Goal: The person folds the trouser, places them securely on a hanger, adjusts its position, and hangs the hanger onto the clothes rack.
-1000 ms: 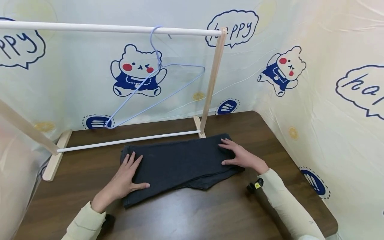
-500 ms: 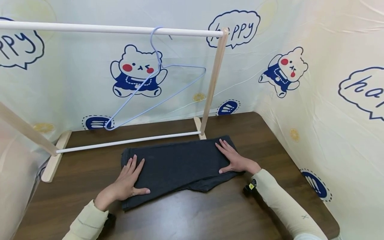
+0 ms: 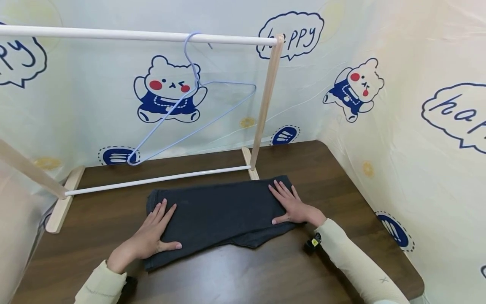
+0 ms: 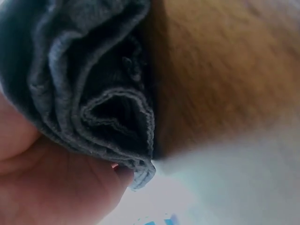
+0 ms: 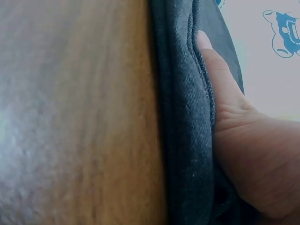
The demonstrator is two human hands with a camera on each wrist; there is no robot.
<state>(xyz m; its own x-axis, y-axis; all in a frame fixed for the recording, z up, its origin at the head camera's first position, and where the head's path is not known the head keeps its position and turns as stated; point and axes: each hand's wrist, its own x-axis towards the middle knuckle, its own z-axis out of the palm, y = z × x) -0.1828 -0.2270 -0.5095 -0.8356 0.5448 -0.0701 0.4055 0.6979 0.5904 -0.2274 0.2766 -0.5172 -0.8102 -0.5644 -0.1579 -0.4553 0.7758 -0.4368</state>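
Fingers (image 3: pixel 169 213) spread apart, left hand (image 3: pixel 149 236) and right hand (image 3: pixel 293 209) rest on flat-folded dark cloth (image 3: pixel 216 211), its near edge slanting, layered.

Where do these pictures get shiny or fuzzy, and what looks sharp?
Head view: mostly sharp, with a glare patch on the dark brown wood-grained table; left wrist view: table blurred, pale background washed out, folded dark grey cloth showing clearer edges; right wrist view: table grain smeared, glare at the left edge, cloth weave fairly crisp.
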